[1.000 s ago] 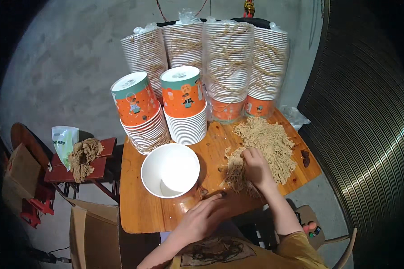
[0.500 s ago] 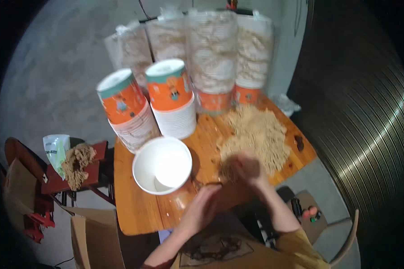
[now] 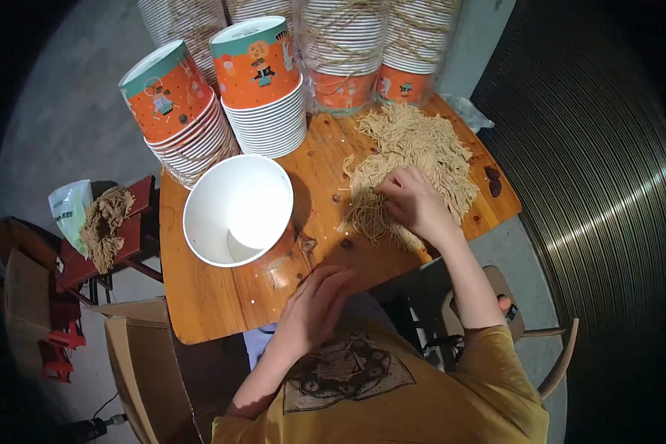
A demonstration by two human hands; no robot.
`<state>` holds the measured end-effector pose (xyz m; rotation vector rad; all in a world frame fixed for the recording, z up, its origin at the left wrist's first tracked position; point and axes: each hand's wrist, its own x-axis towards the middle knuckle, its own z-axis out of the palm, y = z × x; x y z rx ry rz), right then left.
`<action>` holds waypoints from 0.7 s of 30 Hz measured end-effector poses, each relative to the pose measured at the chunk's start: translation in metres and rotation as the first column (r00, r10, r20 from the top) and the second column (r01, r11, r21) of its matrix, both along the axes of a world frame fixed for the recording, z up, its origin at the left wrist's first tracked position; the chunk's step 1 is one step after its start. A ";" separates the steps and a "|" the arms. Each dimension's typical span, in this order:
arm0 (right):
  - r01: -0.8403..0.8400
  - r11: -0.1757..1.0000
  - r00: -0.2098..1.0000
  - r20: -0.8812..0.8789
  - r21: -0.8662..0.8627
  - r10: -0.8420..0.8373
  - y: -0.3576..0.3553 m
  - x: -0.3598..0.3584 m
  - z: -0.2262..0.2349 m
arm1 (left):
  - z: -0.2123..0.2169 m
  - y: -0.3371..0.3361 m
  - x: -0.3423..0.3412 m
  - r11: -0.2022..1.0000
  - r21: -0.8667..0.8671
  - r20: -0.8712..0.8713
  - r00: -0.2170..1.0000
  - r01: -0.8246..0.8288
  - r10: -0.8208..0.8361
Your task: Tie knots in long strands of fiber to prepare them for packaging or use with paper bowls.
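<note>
The right hand is at the lower left of a heap of tan strings, which spreads over the right side of the wooden desk; its fingers curl down against the loose strands, and I cannot tell whether they are clamped on any. The left hand hangs at the desk's front edge, its fingers lying close side by side, the palm hidden, so I cannot tell whether it grips anything. A strip of wood gives open room between the heap and a tilted white paper bucket, and more wood stretches from the bucket to the rounded front left corner. The heap sits well inside the back edge but near the right one. Behind the bucket, two stacks of upturned buckets, the left stack and the right stack, show orange sides with cartoon figures and green bands; plastic-wrapped stacks line the back. On a red bench, beside a bundle of tan strings, a white-and-green plastic bag bears dark printing.
</note>
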<state>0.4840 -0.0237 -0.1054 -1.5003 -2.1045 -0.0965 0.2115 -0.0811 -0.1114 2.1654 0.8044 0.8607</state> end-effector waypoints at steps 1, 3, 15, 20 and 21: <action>-0.005 1.000 1.000 -0.002 -0.002 0.005 0.001 -0.001 0.000 | -0.001 0.000 -0.002 1.000 0.008 0.011 1.000 -0.003 0.002; -0.031 0.999 0.997 0.074 -0.023 0.032 0.001 -0.001 0.004 | -0.002 0.001 -0.004 1.000 0.006 0.017 1.000 0.000 0.000; -0.453 0.891 0.806 -0.423 0.008 0.414 -0.056 -0.090 0.031 | 0.009 0.001 -0.003 0.908 -0.416 0.242 0.969 0.053 0.055; -0.495 0.865 0.800 -0.431 -0.083 0.417 -0.060 -0.094 0.037 | 0.014 -0.010 -0.044 0.737 -0.667 0.149 0.989 0.104 -0.005; -0.504 0.852 0.816 -0.402 -0.140 0.416 -0.059 -0.097 0.035 | 0.014 -0.013 -0.055 0.739 -0.669 0.142 0.990 0.080 0.021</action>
